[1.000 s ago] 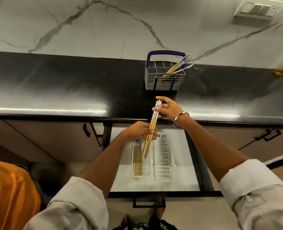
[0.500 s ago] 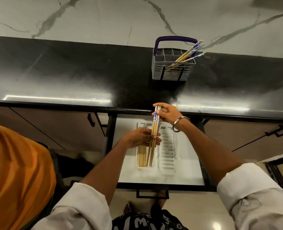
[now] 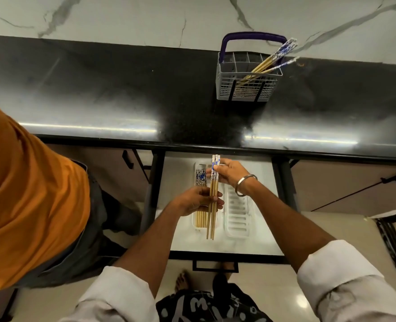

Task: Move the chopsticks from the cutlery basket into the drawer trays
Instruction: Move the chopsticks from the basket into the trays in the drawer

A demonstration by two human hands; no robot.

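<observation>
Chopsticks (image 3: 213, 198) gripped by both left hand (image 3: 195, 202) and right hand (image 3: 229, 174).

A single head-worn, wide-angle camera looked forward and steeply down from above the person's own arms. It faced the white marble-veined wall (image 3: 145, 15) at the top of the frame, with the glossy black stone tabletop (image 3: 99, 89) below it and the open white-lined drawer (image 3: 259, 228) nearest, close beneath the lens. Edges bowed from the lens. No second view shared the scene.
</observation>
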